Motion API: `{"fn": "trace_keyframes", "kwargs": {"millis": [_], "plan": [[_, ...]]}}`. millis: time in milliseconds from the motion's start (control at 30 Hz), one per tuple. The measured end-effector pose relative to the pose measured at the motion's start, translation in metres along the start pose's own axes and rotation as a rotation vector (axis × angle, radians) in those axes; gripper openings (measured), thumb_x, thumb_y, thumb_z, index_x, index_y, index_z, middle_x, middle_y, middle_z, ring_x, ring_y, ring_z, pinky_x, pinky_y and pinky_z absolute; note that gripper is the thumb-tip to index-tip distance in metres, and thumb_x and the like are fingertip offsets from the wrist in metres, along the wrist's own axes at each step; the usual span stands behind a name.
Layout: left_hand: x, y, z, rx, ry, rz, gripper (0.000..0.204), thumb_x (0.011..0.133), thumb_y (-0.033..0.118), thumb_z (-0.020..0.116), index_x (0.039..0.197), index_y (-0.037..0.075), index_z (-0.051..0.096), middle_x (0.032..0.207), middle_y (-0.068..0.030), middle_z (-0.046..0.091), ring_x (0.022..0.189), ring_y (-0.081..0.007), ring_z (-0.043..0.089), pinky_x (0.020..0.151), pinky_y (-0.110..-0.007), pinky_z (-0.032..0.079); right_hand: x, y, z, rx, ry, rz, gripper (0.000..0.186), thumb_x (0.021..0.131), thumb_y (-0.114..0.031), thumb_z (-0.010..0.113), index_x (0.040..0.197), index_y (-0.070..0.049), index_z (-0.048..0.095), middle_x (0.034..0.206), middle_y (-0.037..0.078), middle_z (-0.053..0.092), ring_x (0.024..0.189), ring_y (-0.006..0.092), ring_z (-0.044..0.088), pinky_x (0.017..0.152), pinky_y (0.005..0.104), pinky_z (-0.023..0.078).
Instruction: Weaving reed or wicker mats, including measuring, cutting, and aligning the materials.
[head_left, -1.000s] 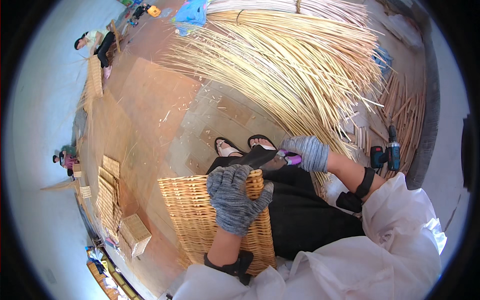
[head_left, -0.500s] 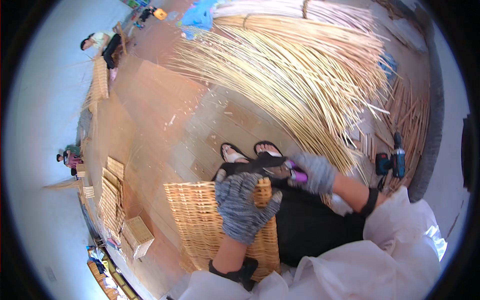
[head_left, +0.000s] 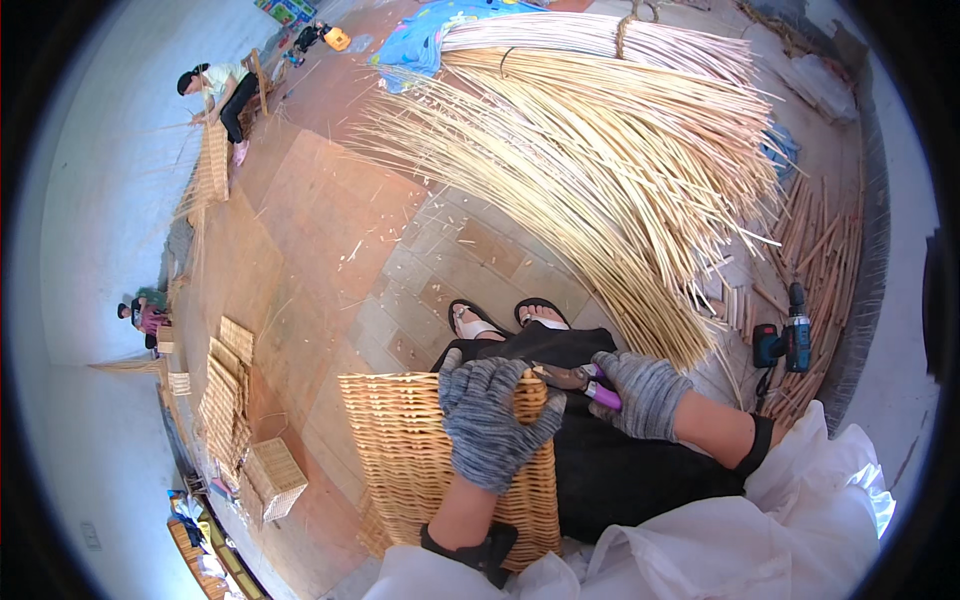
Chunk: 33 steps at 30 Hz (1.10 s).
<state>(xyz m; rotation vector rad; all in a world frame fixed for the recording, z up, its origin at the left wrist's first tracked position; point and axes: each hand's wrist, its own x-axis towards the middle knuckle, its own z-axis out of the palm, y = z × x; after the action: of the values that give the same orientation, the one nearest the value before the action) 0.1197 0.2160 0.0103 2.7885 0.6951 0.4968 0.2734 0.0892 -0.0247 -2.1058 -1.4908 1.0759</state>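
Note:
A woven wicker piece (head_left: 395,440), flat-sided like a panel or basket wall, stands on my lap. My left hand (head_left: 497,415), in a grey knitted glove, grips its upper edge near the right corner, the thumb pointing right. Wrapped round purple-handled pruning shears (head_left: 604,392) is my right hand (head_left: 645,395), gloved the same way. The shears' metal jaws point left and reach the wicker's upper right corner; whether they touch it or have a cane end between them, I cannot tell. Black cloth (head_left: 640,460) covers my legs.
Long cane bundles (head_left: 590,170) lie ahead. To the right are a cordless drill (head_left: 796,335) and cut sticks (head_left: 825,250). Wicker panels (head_left: 225,395) and a woven box (head_left: 272,478) stand left. One person (head_left: 232,95) weaves at the far left; another person (head_left: 150,315) sits by the wall.
My right hand has brought the shears left and slightly down, up to the wicker corner. My left hand keeps its hold on the edge. The whole view has shifted slightly.

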Motion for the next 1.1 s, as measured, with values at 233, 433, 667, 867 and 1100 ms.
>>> {"fn": "trace_keyframes", "kwargs": {"millis": [233, 433, 667, 867, 1100], "plan": [[0.004, 0.005, 0.003, 0.022, 0.018, 0.005, 0.052, 0.06, 0.041, 0.072, 0.093, 0.005, 0.057, 0.088, -0.0118, 0.056, 0.087, -0.0281, 0.053, 0.097, -0.049, 0.026, 0.0, 0.014, 0.006, 0.036, 0.346, 0.116, 0.03, 0.073, -0.03, 0.062, 0.085, -0.004, 0.052, 0.072, 0.019, 0.058, 0.067, 0.035, 0.058, 0.061, 0.043, 0.046], [-0.061, -0.046, -0.052, -0.042, 0.408, -0.282, 0.089, 0.062, 0.044, 0.072, 0.126, -0.004, 0.033, 0.117, -0.0257, 0.046, 0.111, -0.0348, 0.043, 0.097, -0.043, 0.03, -0.039, -0.008, 0.029, 0.764, -0.531, 0.004, 0.022, 0.076, -0.025, 0.065, 0.085, -0.007, 0.056, 0.074, 0.005, 0.058, 0.067, 0.015, 0.055, 0.064, 0.0311, 0.046], [-0.233, -0.131, -0.051, -0.074, -0.176, -1.251, 0.082, 0.073, 0.063, 0.049, 0.122, -0.003, 0.041, 0.116, -0.025, 0.049, 0.108, -0.0344, 0.048, 0.092, -0.037, 0.037, -0.08, -0.041, 0.06, 0.837, -0.602, -0.263, 0.026, 0.077, -0.026, 0.062, 0.094, -0.007, 0.056, 0.078, 0.002, 0.053, 0.072, 0.0131, 0.049, 0.067, 0.0275, 0.043], [-0.222, -0.079, -0.173, -0.591, 0.469, -1.174, 0.055, 0.073, 0.048, 0.062, 0.098, -0.001, 0.059, 0.088, -0.0136, 0.062, 0.078, -0.0207, 0.058, 0.071, -0.03, 0.047, -0.042, -0.04, 0.058, 0.963, -0.828, -0.266, 0.033, 0.074, -0.007, 0.066, 0.104, -0.003, 0.052, 0.105, 0.014, 0.057, 0.093, 0.0227, 0.057, 0.078, 0.0325, 0.047], [-0.185, 0.009, -0.264, 0.261, 0.185, -0.159, 0.064, 0.071, 0.039, 0.067, 0.121, 0.005, 0.045, 0.099, -0.0129, 0.059, 0.073, -0.0234, 0.062, 0.066, -0.028, 0.051, -0.032, -0.057, 0.026, 1.354, -0.357, -0.381, 0.038, 0.07, -0.015, 0.071, 0.101, -0.004, 0.05, 0.107, 0.018, 0.055, 0.093, 0.0282, 0.058, 0.069, 0.0384, 0.051]]}}
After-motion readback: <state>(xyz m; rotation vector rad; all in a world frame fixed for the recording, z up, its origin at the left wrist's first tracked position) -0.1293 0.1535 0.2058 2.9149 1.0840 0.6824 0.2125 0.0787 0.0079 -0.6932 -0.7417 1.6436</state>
